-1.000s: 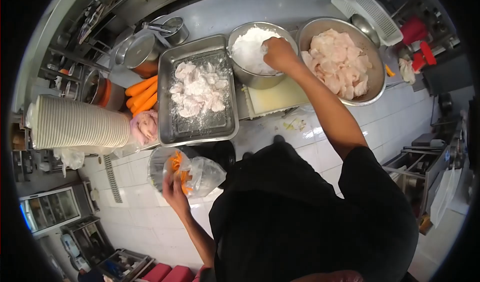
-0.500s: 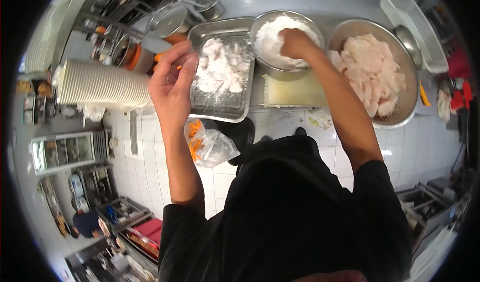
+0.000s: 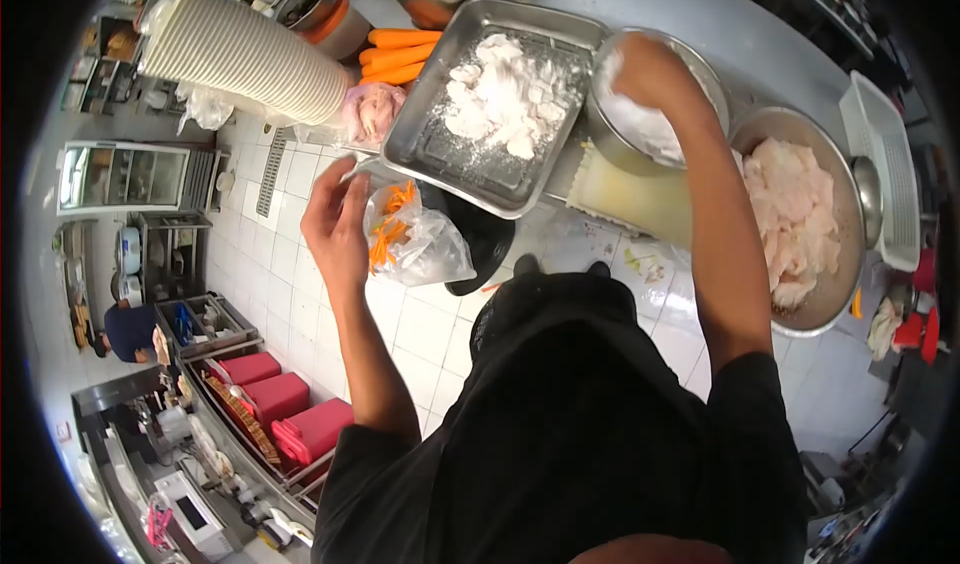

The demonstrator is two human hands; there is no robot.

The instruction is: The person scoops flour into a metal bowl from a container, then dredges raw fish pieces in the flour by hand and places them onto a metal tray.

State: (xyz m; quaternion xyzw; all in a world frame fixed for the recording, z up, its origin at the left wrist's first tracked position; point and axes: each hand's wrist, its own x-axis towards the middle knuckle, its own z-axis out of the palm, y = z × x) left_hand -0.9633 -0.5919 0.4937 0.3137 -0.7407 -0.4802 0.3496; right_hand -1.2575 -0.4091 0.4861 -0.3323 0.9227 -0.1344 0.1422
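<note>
Head view: right fingers [image 3: 630, 80] blurred, hiding some powder [image 3: 648, 130].

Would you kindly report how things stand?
Right hand at powder bowl, grip hidden. Left hand by bag, grip unclear. Coated pieces in tray. No obstruction seen.

There was one rectangular tray [image 3: 450, 172], one bowl of white powder [image 3: 606, 132], one wide bowl of pale slices [image 3: 851, 254], one white basket [image 3: 880, 169], one clear bag [image 3: 435, 254] and one container stack [image 3: 240, 54]. Three red bins [image 3: 277, 398] showed, plus at least three whole carrots [image 3: 397, 56].
</note>
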